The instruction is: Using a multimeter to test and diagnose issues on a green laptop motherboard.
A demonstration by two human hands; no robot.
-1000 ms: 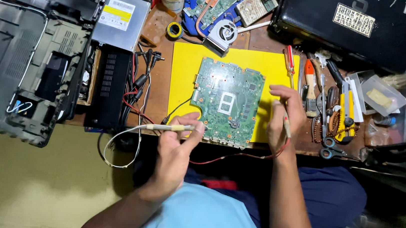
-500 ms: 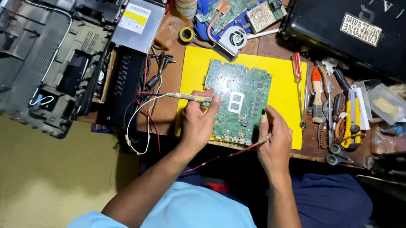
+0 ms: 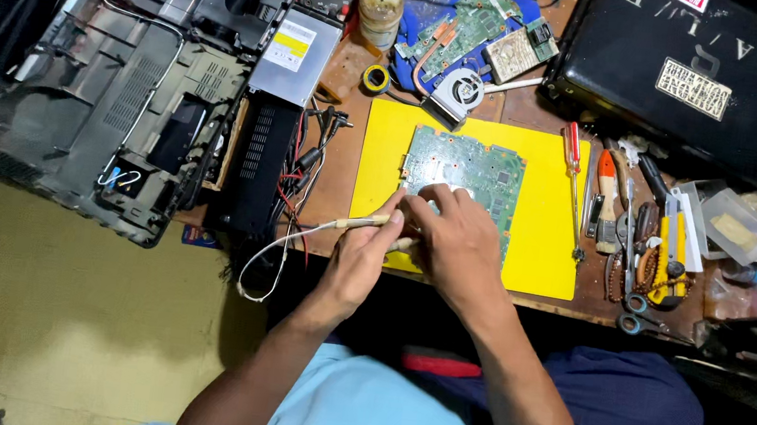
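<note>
Yellow work mat (image 3: 541, 230) on a brown bench, its near edge running along the bench's front lip. The green circuit board (image 3: 466, 180) lies flat on the mat's left half; bare yellow stays open to its right as far as the red-handled screwdriver (image 3: 573, 191), with a crowded row of hand tools (image 3: 646, 250) beyond. To the left, red and black wires (image 3: 303, 176) and a dismantled black laptop shell (image 3: 119, 92) close in. The left hand (image 3: 360, 257) is closed around a pale-handled soldering iron (image 3: 354, 224), whose white cord (image 3: 265, 262) loops off the bench edge. The right hand (image 3: 459, 244) rests curled over the board's near left corner; whether its fingers pinch anything cannot be told. The board is densely populated, and partly hidden by both hands.
</note>
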